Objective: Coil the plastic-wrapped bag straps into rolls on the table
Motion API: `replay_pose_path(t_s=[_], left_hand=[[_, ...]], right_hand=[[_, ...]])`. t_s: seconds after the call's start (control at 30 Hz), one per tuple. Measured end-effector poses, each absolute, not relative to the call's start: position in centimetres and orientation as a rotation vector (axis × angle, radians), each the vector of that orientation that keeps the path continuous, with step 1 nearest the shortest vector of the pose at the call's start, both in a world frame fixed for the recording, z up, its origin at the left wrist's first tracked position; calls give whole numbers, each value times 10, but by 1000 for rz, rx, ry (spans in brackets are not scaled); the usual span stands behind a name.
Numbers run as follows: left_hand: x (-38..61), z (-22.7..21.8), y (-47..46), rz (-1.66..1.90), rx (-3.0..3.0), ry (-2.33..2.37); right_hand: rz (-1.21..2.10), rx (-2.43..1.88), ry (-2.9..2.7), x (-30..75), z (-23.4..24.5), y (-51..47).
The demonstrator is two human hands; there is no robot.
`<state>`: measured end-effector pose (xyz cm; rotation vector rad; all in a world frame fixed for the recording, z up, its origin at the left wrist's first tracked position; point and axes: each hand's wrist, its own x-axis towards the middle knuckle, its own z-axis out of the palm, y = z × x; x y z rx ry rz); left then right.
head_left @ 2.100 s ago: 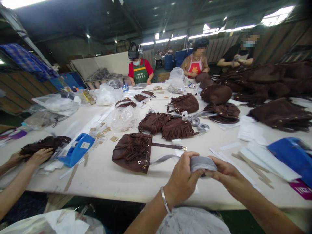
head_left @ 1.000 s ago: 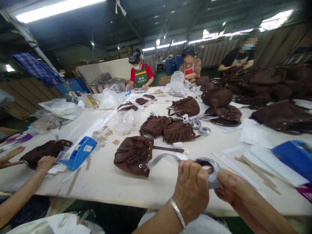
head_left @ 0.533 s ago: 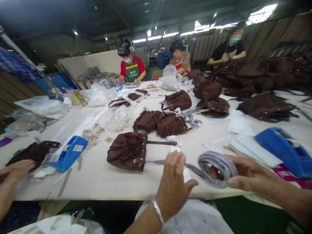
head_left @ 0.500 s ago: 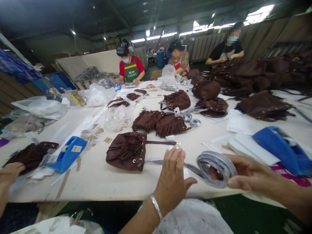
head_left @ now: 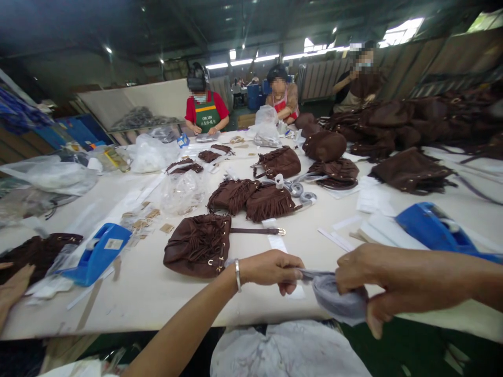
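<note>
My left hand (head_left: 271, 269), with a silver bangle on the wrist, pinches the narrow grey-wrapped length of a bag strap. The rest of that strap (head_left: 338, 298) is wound into a coil in grey film, slightly blurred, and my right hand (head_left: 377, 277) grips it from above and the right. Just behind my left forearm lies a brown fringed bag (head_left: 200, 243) on its side. Its short buckled strap (head_left: 257, 231) stretches right across the table. Where the grey strap joins the bag is hidden behind my left hand.
Blue tape dispensers (head_left: 98, 254) (head_left: 436, 228) stand left and right. More fringed bags (head_left: 271, 201) lie mid-table, with a large brown pile (head_left: 401, 123) at back right. A co-worker's hand (head_left: 15, 288) touches a bag at far left. Other people work opposite. White papers (head_left: 389, 230) lie at right.
My left hand has gone from spread over the strap to pinching it near the coil. My right hand has turned over the coil, which now sits tilted and lower.
</note>
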<state>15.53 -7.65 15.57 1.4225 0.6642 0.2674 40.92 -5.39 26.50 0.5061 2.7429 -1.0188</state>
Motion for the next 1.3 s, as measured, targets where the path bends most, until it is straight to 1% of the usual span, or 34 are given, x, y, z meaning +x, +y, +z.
replay_pose_path(t_s=[0.13, 0.27, 0.33, 0.5, 0.63, 0.7, 0.77, 0.83, 0.9, 0.93, 0.97, 1.0, 1.07, 1.1, 1.13, 1.17, 1.2, 1.23, 1.3], left_hand=[[153, 161, -74, 359, 1500, 688], [151, 163, -79, 505, 1519, 786], [150, 161, -80, 544, 1514, 830], [146, 153, -72, 660, 1405, 903], [141, 154, -65, 822, 1357, 880], [139, 157, -63, 922, 1378, 897], [139, 160, -63, 1007, 1426, 975], [140, 162, -63, 1101, 1522, 1093], [142, 162, -64, 1189, 1664, 1254], [144, 160, -65, 1219, 1738, 1361], [146, 157, -66, 1231, 1808, 1481], [149, 154, -67, 1230, 1871, 1608], [155, 147, -72, 1199, 1995, 1831], [158, 143, -76, 1179, 2072, 1903], [162, 140, -80, 1159, 2166, 1945], [165, 137, -85, 1131, 2280, 1949], [167, 135, -90, 1093, 2408, 1918], [170, 133, -96, 1051, 2533, 1854], [172, 131, -106, 978, 2715, 1704]], right_hand=[[-773, 549, 2710, 390, 265, -46], [-682, 584, 2802, 376, 260, -38], [-579, 573, 2898, 370, 251, -37], [122, 508, 3275, 358, 218, -42], [386, 529, 3349, 352, 200, -42], [607, 531, 3372, 348, 193, -36], [828, 542, 3378, 339, 187, -29], [918, 608, 3390, 328, 179, -21], [822, 755, 3426, 315, 170, -19], [680, 850, 3461, 310, 165, -20], [453, 951, 3497, 307, 161, -24], [150, 1058, 3521, 306, 158, -30], [-548, 1334, 3474, 310, 153, -46], [-841, 1520, 3395, 316, 151, -54], [-1044, 1719, 3298, 324, 150, -61], [-1154, 1897, 3211, 333, 150, -66], [-1195, 2007, 3150, 343, 151, -69], [-1203, 2013, 3125, 352, 152, -69], [-1241, 1766, 3141, 367, 155, -65]])
